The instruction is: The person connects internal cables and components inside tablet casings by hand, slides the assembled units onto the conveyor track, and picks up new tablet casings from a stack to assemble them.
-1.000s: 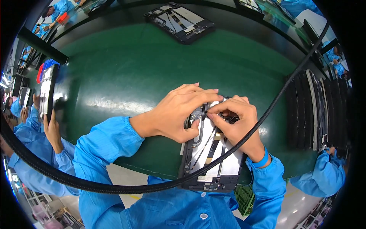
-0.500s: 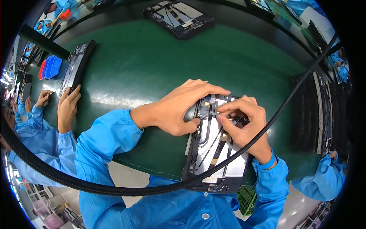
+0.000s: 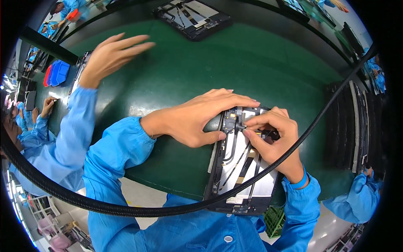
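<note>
An opened tablet-like device point(image 3: 262, 185) lies in front of me, its inside facing up, with white panels, dark ribbon cables and small circuit boards. My left hand point(image 3: 189, 119) rests across its far left corner, fingers stretched along the far edge and thumb spread onto the left edge. At the far part of the device, my right hand point(image 3: 275, 136) is closed in a pinch beside a dark ribbon cable point(image 3: 238, 124). What sits between those fingertips is too small and covered to make out.
A thick black braided cable point(image 3: 138, 211) loops across the view before me. Another opened device point(image 3: 193, 19) lies at the far edge of the green table point(image 3: 176, 71). Black units point(image 3: 342, 126) stand in a row at right. At left are blue bins point(image 3: 58, 73) and a co-worker's raised hand point(image 3: 111, 59).
The co-worker's hand at left has left the device there and swung up and rightward over the table. My hands stay at nearly the same places on my device; the view has shifted slightly.
</note>
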Motion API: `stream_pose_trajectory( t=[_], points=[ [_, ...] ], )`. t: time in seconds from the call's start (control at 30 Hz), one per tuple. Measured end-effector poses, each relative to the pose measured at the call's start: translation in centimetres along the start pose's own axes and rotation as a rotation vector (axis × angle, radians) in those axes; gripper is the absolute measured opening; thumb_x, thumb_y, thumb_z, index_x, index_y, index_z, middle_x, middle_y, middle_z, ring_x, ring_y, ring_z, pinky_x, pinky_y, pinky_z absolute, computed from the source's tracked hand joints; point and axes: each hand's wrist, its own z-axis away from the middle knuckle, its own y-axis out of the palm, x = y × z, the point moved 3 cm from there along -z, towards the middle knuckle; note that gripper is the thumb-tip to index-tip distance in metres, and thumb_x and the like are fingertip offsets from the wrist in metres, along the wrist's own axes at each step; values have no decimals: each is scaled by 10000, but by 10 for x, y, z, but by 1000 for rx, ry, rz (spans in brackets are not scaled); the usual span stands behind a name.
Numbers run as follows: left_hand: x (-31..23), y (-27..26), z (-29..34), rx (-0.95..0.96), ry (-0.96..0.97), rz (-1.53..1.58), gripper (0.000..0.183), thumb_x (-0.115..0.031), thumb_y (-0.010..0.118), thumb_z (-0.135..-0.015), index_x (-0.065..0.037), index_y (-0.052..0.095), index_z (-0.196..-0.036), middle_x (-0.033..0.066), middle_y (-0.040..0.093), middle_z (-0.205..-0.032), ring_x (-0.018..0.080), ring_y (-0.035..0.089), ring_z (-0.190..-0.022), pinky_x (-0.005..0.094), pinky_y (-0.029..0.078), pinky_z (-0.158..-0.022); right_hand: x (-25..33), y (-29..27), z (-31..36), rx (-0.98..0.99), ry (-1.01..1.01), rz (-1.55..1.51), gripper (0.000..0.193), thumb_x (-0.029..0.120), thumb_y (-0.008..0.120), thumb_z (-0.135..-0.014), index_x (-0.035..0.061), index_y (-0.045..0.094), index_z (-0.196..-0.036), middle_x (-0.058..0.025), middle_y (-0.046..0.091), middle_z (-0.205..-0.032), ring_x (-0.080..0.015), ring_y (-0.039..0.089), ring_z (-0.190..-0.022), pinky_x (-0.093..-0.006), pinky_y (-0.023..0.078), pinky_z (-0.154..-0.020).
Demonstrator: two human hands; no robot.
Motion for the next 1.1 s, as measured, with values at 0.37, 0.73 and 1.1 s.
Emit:
stream_pose_trajectory(
  t=[0.37, 0.73, 1.1],
  points=[
    [-6, 9, -3, -71, 10, -50, 956, 14, 654, -784, -85, 428, -1708, 234, 530, -1643, 452, 467, -1514, 562, 293, -1300, 1, 0, -1, 7, -38, 0, 174, 70, 877, -801, 99, 815, -961, 2, 804, -828, -175, 652, -806, -367, 441, -906],
    [-1, 10, 1, -70, 16, -36, 994, 35, 624, -772, -95, 403, -1732, 158, 432, -1774, 384, 403, -1631, 657, 178, -1353, 4, 4, -2, 48, 21, -41, 183, 54, 816, -771, 118, 749, -928, 44, 759, -785, -174, 617, -831, -368, 412, -945],
    [-14, 20, 4, -273, -35, -9, 954, 83, 609, -806, -91, 399, -1720, 236, 546, -1558, 476, 531, -1446, 586, 383, -1256, 5, 2, -1, 62, -89, 1, 229, 53, 875, -785, 111, 790, -990, 32, 783, -783, -217, 613, -852, -400, 408, -938]
  ],
)
